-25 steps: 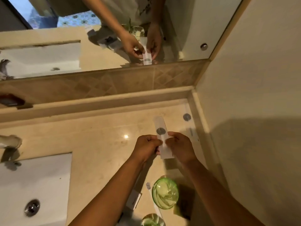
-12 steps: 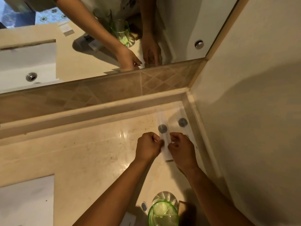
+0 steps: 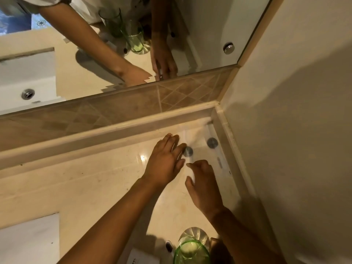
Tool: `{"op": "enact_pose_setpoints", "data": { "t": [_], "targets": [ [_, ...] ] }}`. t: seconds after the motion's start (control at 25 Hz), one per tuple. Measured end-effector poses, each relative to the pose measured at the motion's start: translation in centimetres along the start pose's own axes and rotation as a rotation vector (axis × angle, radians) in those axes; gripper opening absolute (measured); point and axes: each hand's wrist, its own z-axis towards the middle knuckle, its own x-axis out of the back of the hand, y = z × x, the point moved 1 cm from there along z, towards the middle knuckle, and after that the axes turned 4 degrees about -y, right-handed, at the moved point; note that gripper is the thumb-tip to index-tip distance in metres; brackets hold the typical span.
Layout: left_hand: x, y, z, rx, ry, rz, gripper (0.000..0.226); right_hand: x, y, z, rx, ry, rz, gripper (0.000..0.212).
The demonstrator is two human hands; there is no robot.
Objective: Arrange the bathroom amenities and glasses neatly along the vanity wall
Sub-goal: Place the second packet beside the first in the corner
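A long white amenity packet (image 3: 189, 151) with a grey round logo lies flat on the beige vanity top (image 3: 99, 183), pointing at the back ledge. My left hand (image 3: 165, 161) rests on its left edge with fingers straight, fingertips by the logo. My right hand (image 3: 202, 184) hovers over the packet's near end, fingers loosely curled, thumb and forefinger apart. A second white packet (image 3: 214, 147) with the same logo lies alongside it against the right wall. A green glass (image 3: 191, 252) stands at the bottom edge, below my right forearm.
A white box (image 3: 142, 259) and a small dark item (image 3: 169, 245) lie left of the glass. The white sink basin (image 3: 28, 241) is at lower left. A tiled ledge (image 3: 114, 128) and mirror (image 3: 209, 25) run along the back; the side wall (image 3: 295, 149) closes the right.
The packet was held up in both hands, then lowered onto the counter beside the other one. My left hand has opened flat on it and my right hand has loosened its pinch.
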Motion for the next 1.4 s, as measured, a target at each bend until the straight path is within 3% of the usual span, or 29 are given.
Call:
{"op": "enact_pose_setpoints", "data": {
  "t": [0.28, 1.16, 1.4],
  "targets": [
    [-0.4, 0.0, 2.4, -0.023, -0.211, 0.097, 0.059, -1.0, 0.2, 0.4, -0.056, 0.004, -0.066, 0.039],
    [-1.4, 1.3, 3.4, 0.013, -0.188, 0.075, 0.061, -0.9, 1.4, 0.8, -0.144, 0.088, -0.015, 0.042],
    [-0.6, 1.6, 1.5, 0.045, -0.15, -0.064, 0.06, 0.3, 1.6, 0.0, -0.098, 0.132, 0.075, 0.024]
  ]
}}
